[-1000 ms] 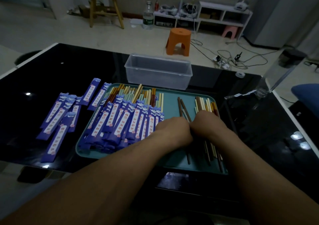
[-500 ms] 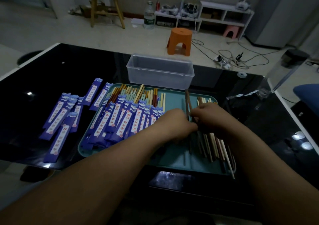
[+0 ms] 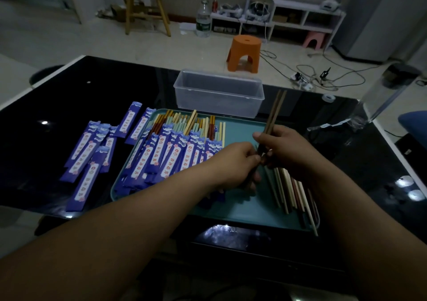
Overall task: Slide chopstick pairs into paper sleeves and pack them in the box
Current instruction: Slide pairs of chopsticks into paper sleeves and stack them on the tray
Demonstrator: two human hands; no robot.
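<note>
L hand point(image 3: 235, 160), R hand point(image 3: 285, 153) grip 2 brown chopsticks point(image 3: 275, 112); 1 clear box point(image 3: 217, 101).

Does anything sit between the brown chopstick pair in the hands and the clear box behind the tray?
Nothing visible does. The left hand and right hand hold the brown chopstick pair above the teal tray, ends toward the clear box, open-topped. Only bare tray lies between.
</note>
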